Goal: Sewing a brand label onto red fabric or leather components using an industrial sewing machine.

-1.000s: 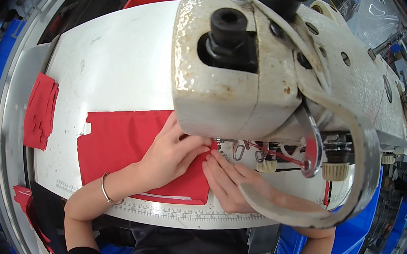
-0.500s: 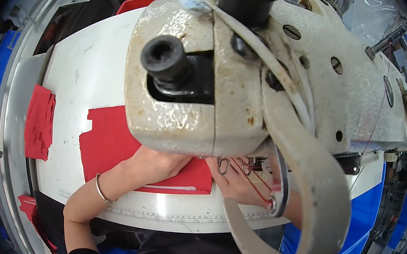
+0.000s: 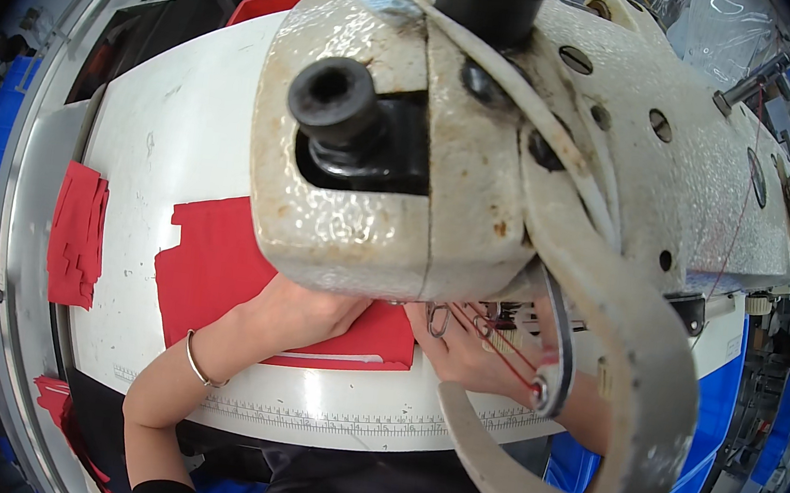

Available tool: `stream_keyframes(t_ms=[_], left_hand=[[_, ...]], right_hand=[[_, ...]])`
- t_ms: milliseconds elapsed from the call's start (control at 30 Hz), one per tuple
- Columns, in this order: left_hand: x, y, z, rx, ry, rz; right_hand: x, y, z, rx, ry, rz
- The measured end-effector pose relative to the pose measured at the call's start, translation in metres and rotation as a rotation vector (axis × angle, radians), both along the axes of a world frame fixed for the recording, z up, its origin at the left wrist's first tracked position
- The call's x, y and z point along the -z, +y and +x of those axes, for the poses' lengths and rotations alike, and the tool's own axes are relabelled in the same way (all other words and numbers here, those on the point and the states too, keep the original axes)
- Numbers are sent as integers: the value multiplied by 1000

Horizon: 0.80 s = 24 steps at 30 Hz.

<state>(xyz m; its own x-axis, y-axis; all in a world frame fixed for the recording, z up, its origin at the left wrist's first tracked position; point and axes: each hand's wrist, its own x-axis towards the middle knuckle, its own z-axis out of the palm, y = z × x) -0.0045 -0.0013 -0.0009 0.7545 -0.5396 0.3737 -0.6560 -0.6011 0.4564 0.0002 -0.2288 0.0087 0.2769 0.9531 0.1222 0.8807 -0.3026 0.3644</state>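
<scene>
A red fabric piece [image 3: 208, 259] lies flat on the white sewing table, partly under the sewing machine head [image 3: 347, 241]. A pale strip runs along its near edge. My left hand [image 3: 314, 315], with a bangle at its wrist, rests on the fabric; its fingertips are hidden beneath the machine head. At the fabric's right edge is my right hand [image 3: 465, 360], beside the needle area. Red thread [image 3: 509, 353] and a wire guide pass in front of its fingers, so their grip is unclear. The needle itself is hidden.
A stack of red fabric pieces [image 3: 77, 235] lies at the table's left edge, with more red cloth [image 3: 68, 419] below it. A curved cream guard [image 3: 634, 410] arches over my right forearm. A printed ruler [image 3: 317, 416] follows the near table edge. Blue material [image 3: 707, 418] hangs at right.
The machine head appears slightly farther right and higher in the picture, as the view has shifted a little. Both hands stay in nearly the same place at the fabric.
</scene>
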Motion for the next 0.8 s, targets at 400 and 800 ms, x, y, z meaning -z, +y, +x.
stream_keyframes(t_ms=[400,800], left_hand=[[-7,4,1,-10,-4,131],[-32,-8,-39,-73,649,-363]], right_hand=[[33,-1,-16,511,1261,624],[18,4,-5,-65,643,795]])
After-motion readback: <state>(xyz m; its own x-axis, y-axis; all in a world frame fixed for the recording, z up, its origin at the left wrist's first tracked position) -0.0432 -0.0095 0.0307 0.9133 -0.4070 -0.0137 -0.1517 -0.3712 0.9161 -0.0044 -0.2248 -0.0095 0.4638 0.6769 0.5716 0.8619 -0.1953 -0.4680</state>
